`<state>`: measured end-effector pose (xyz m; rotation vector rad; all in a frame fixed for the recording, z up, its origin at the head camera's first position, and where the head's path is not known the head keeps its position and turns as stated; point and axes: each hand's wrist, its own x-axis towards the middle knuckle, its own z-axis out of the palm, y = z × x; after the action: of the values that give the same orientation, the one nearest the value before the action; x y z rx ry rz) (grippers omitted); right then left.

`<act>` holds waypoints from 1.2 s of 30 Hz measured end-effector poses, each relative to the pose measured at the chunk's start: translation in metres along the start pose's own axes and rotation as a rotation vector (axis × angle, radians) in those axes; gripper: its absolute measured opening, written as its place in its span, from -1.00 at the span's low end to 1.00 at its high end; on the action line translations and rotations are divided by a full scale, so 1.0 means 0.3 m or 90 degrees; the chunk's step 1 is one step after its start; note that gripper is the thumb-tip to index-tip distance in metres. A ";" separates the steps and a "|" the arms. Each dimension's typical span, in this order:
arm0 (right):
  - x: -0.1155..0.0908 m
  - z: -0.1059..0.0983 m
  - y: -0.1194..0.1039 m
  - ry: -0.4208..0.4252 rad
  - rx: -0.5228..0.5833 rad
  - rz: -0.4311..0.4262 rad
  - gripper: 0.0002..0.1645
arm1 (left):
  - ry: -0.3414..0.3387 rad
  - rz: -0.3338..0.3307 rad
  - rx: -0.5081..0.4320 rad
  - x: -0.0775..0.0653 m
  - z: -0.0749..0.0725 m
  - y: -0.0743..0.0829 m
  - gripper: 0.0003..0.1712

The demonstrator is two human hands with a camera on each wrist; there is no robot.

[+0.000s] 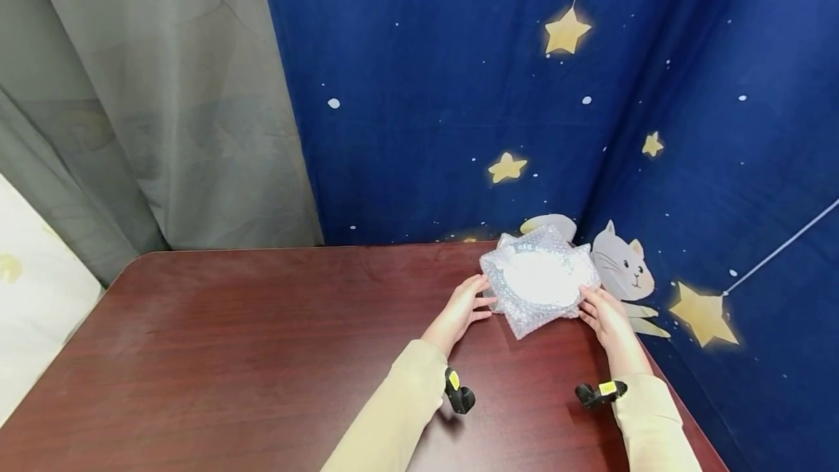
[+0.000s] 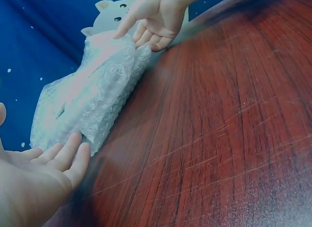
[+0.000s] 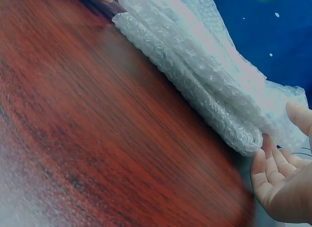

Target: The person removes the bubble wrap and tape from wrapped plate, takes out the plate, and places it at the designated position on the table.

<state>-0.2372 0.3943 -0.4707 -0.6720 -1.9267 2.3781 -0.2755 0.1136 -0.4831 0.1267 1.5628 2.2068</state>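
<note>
A bubble-wrapped bundle [image 1: 540, 274] lies at the table's far right corner, its plastic corners sticking out in several directions. Through the wrap shows a bright white round shape with some lettering at its upper edge. In the right wrist view the bundle's folded layers [image 3: 209, 97] appear one above another. My left hand [image 1: 464, 306] touches its left edge, fingers spread and fairly straight; the left wrist view shows them at the wrap's lower edge, thumb apart. At the opposite corner, my right hand [image 1: 604, 314] has its thumb above the wrap and loosely bent fingers along the edge.
The reddish-brown wooden table [image 1: 262, 341] stretches left and towards me. A dark blue star-patterned curtain [image 1: 426, 93] hangs behind and to the right, with a printed cat [image 1: 623, 262] beside the bundle. A grey curtain [image 1: 197, 108] hangs at the back left.
</note>
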 end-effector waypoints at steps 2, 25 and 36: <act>0.002 0.000 0.000 0.001 -0.003 -0.005 -0.49 | 0.005 -0.004 -0.011 0.003 0.001 0.000 -0.28; 0.009 -0.003 -0.005 -0.016 -0.082 -0.064 -0.12 | -0.008 -0.033 -0.058 0.009 0.036 0.029 -0.27; -0.001 0.010 0.006 0.016 -0.140 -0.103 -0.21 | -0.003 -0.055 -0.081 0.005 0.029 0.030 -0.24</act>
<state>-0.2374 0.3911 -0.4717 -0.5266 -2.1616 2.0751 -0.2766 0.1195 -0.4720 0.0255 1.3946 2.2291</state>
